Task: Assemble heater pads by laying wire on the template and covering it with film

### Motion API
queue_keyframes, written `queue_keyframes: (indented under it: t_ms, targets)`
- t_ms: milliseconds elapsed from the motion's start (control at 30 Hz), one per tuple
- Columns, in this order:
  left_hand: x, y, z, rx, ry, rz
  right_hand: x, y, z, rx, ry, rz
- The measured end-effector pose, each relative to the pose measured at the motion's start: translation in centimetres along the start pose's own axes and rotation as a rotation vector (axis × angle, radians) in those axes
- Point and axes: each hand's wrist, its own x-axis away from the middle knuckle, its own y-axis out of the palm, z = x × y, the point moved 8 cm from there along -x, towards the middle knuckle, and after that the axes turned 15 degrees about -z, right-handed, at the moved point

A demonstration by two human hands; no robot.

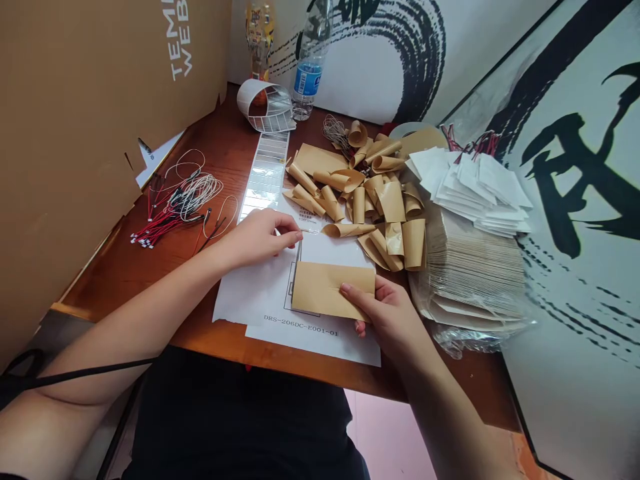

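Left hand (pixel 257 237) and right hand (pixel 383 317) apart above the desk (pixel 120 267): left fingertips (pixel 295 233) pinched on a thin clear strip (pixel 313 230), wrist low; right thumb and fingers clamped on the edge of a kraft paper sheet (pixel 325 290), lying on a white sheet (pixel 250 293) printed "DRS-206DC-E001-01". Cardboard box (pixel 75 133) alongside, lettered "TEM…" and "WEB…"; blue-labelled water bottle (pixel 307 79) beyond.
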Motion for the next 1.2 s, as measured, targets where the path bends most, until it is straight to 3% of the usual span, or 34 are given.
queue_keyframes:
  t_ms: [233, 467, 767, 1200]
  targets:
    - [0.0, -0.4, 0.0, -0.126, -0.023, 0.07, 0.4, 0.8, 0.1, 0.043, 0.027, -0.013]
    - [-0.2, -0.2, -0.2, -0.215, -0.039, 0.067, 0.2, 1.1, -0.3, 0.107, 0.048, 0.01]
    - [-0.3, 2.4, 0.1, -0.286, 0.001, -0.197, 0.1, 1.2, -0.1, 0.137, 0.074, 0.011]
    - [-0.5, 2.8, -0.1, -0.326, -0.024, -0.207, 0.1, 1.1, 0.2, 0.143, 0.083, 0.002]
